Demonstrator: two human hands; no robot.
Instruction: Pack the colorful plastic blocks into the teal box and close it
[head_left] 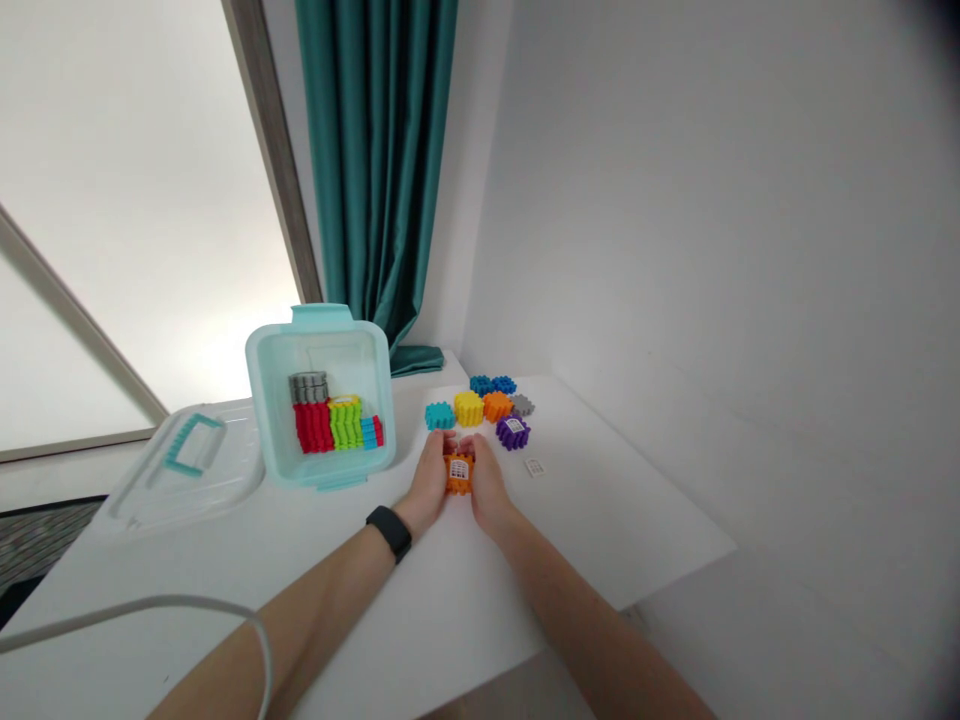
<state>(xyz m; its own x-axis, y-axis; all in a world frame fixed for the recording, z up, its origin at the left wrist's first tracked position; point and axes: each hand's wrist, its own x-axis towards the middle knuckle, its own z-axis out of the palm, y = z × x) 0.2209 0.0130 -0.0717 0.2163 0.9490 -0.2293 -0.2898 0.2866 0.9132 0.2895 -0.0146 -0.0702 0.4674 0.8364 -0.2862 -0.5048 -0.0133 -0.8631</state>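
Note:
Both hands meet at the middle of the white table (615,520) around an orange toothed block (458,472) that bears a small white label. My left hand (430,480), with a black watch at the wrist, cups its left side. Fingers of my right hand (486,482) curl round its right side. Just beyond the hands lie several loose toothed blocks: a teal one (439,415), a yellow one (469,408), another orange one (496,405), a purple labelled one (513,432), a grey one (522,405) and blue ones (492,384).
An open pale-teal box (322,330) tilted toward me holds grey, red, green and other blocks in rows. Its clear lid (187,470) with a teal handle lies to the left. A small white label (534,467) lies right of my hands. A teal curtain (375,170) hangs behind.

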